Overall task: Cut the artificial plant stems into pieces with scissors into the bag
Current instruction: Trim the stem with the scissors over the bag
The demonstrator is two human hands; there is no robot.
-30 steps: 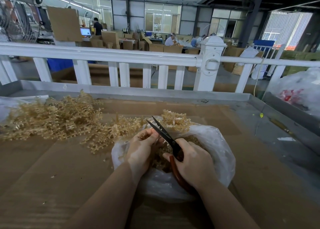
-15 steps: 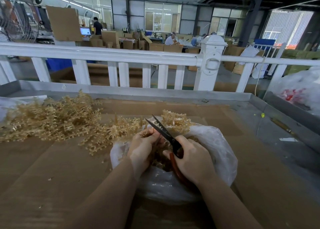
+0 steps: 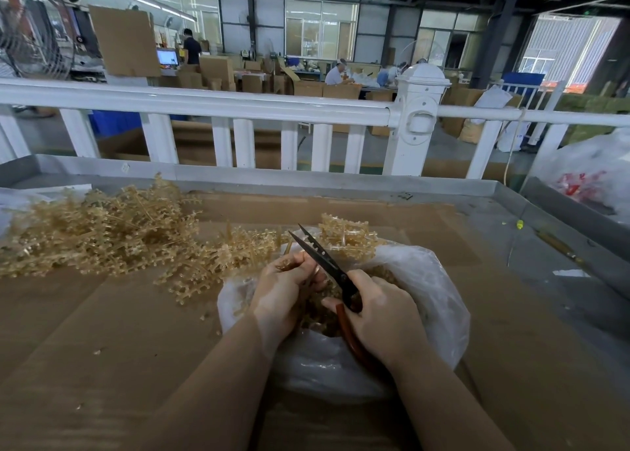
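Note:
A clear plastic bag (image 3: pixel 433 290) lies open on the cardboard-covered table, with cut tan pieces inside it. My right hand (image 3: pixel 381 317) grips the red-brown handles of black-bladed scissors (image 3: pixel 320 256), whose blades stand slightly apart and point up and left. My left hand (image 3: pixel 283 290) pinches a tan artificial plant stem (image 3: pixel 289 263) just left of the blades, above the bag's mouth. A large heap of tan plant stems (image 3: pixel 102 229) spreads over the table to the left. Another stem cluster (image 3: pixel 344 232) lies behind the bag.
A raised grey metal rim (image 3: pixel 306 178) bounds the table at the back and right, with a white railing (image 3: pixel 204 104) behind it. A big plastic sack (image 3: pixel 593 174) stands at far right. Small offcuts dot the cardboard (image 3: pixel 102 331) by my left arm.
Both hands stay over the bag. The scissor blades have shifted slightly against the stem held in my left hand; the view has barely moved.

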